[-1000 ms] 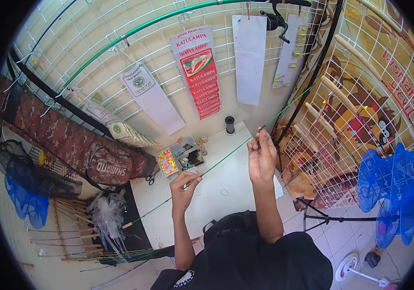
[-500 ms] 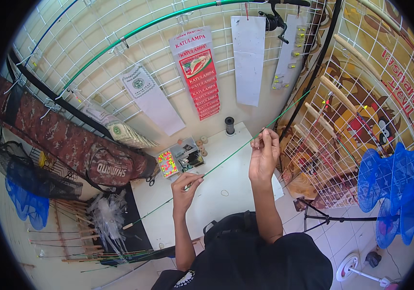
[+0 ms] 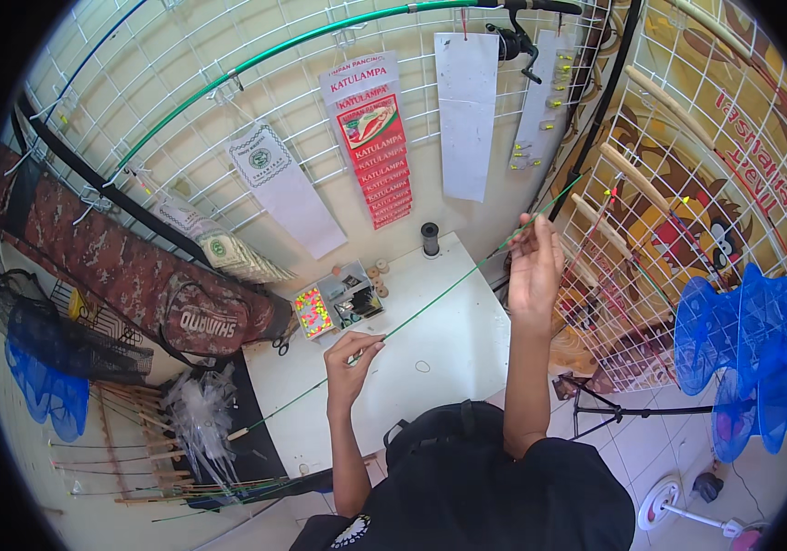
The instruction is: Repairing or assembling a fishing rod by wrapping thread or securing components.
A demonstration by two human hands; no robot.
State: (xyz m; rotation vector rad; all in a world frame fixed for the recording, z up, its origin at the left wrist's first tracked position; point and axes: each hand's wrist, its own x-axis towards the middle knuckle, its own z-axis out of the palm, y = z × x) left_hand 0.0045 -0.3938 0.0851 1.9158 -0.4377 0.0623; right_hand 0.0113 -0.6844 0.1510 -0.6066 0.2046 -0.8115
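The person wears a black shirt [image 3: 513,510], plain and dark across the wide stretch that shows. Its sleeves are short, the right sleeve [image 3: 586,468] ending near the elbow, so both forearms are bare. By the left sleeve [image 3: 315,534] sits a white print [image 3: 352,531], rounded and petal-edged (the small marks beneath it are too tiny to make out). At the front is a black pack [image 3: 435,436], soft-looking, with a dark strap [image 3: 472,418] and a small loop [image 3: 396,430] at its left edge.
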